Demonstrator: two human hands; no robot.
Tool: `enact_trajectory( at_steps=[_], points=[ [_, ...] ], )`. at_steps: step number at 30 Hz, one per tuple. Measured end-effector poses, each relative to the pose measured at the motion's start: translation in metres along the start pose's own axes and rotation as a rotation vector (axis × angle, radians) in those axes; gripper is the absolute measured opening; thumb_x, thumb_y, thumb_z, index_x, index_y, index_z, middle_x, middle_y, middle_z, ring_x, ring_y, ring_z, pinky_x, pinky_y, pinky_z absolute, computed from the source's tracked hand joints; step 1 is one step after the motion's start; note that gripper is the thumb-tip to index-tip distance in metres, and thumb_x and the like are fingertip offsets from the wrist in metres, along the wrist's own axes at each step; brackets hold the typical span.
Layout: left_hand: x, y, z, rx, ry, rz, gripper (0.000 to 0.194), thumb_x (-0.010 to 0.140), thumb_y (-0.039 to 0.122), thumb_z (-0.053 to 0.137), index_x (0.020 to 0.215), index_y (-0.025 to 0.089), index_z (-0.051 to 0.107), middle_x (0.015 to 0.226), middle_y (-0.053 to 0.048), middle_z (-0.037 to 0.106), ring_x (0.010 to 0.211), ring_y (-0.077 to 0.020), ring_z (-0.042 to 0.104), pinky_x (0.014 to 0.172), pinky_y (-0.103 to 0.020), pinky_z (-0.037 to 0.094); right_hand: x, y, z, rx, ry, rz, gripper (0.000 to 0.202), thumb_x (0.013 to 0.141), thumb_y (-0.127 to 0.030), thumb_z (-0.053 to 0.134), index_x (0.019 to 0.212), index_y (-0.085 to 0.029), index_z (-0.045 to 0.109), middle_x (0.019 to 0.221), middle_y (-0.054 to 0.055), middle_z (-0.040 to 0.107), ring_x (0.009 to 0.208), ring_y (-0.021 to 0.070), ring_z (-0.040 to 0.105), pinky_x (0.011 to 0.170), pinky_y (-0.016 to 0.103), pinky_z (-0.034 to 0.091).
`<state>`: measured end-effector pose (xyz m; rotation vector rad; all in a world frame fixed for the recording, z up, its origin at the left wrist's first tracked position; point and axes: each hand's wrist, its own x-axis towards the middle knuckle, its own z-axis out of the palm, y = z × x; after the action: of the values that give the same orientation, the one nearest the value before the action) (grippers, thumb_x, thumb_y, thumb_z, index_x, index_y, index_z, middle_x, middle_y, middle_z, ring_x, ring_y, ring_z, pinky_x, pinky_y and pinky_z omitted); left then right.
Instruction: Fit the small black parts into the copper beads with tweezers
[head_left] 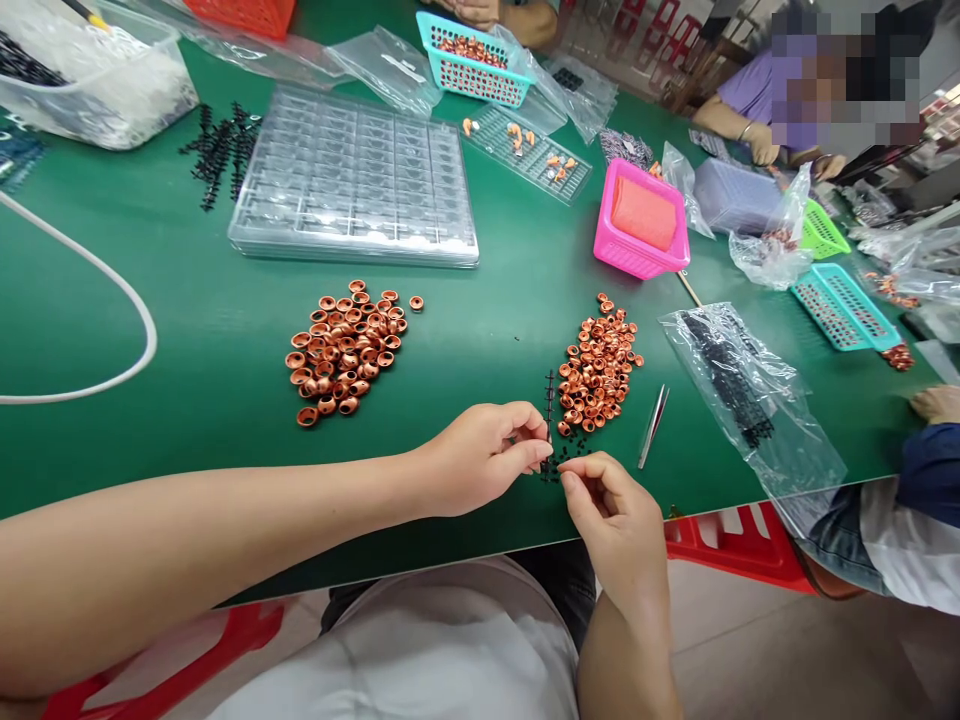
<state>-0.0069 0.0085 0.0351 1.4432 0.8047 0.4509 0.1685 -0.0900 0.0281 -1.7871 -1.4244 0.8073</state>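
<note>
My left hand (499, 452) pinches a thin black plastic strip (550, 400) with short side prongs, held upright. Just to its right, my right hand (611, 505) has thumb and forefinger pressed together near the strip's lower end; whatever sits between those fingertips is too small to make out. Tiny black pieces (576, 446) lie scattered on the green table (465, 330) beyond the fingers. Past them is a pile of small copper-coloured cups (600, 365), and a larger heap of copper-coloured rings (345, 345) lies further left. Metal tweezers (653, 428) rest to the right of the pile.
Clear plastic trays (356, 180) are stacked at the back, beside black strips (217, 150). A pink basket (641, 220), a turquoise basket (472, 65) and a bag of black parts (731, 380) stand around. Other people sit at the table, one hand (937, 403) at the right edge.
</note>
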Motion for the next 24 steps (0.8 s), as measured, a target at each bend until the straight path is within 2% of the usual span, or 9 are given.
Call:
enact_trajectory(
  at_steps=[6,13,16,20,24],
  points=[
    [0.0,-0.002,0.001,-0.044,-0.004,0.011,0.011,0.087,0.027,0.054,0.083,0.018,0.055,0.076,0.0,0.064,0.073,-0.0165,0.064,0.067,-0.027,0.049,0.001,-0.001,0.001,0.021,0.0,-0.013,0.011,0.09,-0.029,0.058,0.088,-0.021,0.066,0.079,-0.001,0.059,0.065,0.0098,0.052,0.054,0.021,0.04],
    [-0.001,0.002,0.003,-0.14,-0.036,-0.011,0.009,0.086,0.024,0.055,0.082,0.017,0.055,0.074,0.001,0.062,0.072,-0.0134,0.063,0.068,-0.023,0.05,0.005,-0.007,0.005,-0.055,-0.003,-0.096,0.01,0.087,-0.022,0.056,0.079,-0.02,0.061,0.07,-0.004,0.054,0.055,0.0076,0.047,0.049,0.02,0.038],
    [-0.002,0.001,0.004,-0.085,-0.008,-0.001,0.011,0.086,0.027,0.056,0.081,0.017,0.056,0.072,0.001,0.063,0.068,-0.0127,0.061,0.063,-0.022,0.048,0.004,-0.006,0.011,-0.19,0.07,-0.192,0.009,0.084,-0.019,0.055,0.076,-0.02,0.058,0.068,-0.004,0.054,0.052,0.0072,0.045,0.048,0.02,0.037],
    [-0.003,-0.002,0.006,0.034,0.112,0.043,0.013,0.084,0.029,0.057,0.078,0.017,0.057,0.069,0.001,0.062,0.061,-0.0118,0.056,0.054,-0.021,0.043,0.001,-0.005,0.028,-0.464,0.242,-0.324,0.007,0.085,-0.018,0.055,0.078,-0.02,0.056,0.07,-0.003,0.057,0.056,0.0093,0.051,0.053,0.022,0.038],
    [-0.003,-0.004,0.008,0.063,0.177,0.052,0.012,0.083,0.027,0.058,0.076,0.018,0.057,0.068,0.002,0.062,0.06,-0.0117,0.057,0.053,-0.021,0.044,0.003,-0.006,0.039,-0.588,0.311,-0.344,0.009,0.086,-0.019,0.054,0.078,-0.02,0.055,0.069,-0.001,0.059,0.062,0.0124,0.058,0.055,0.025,0.038]
  ],
)
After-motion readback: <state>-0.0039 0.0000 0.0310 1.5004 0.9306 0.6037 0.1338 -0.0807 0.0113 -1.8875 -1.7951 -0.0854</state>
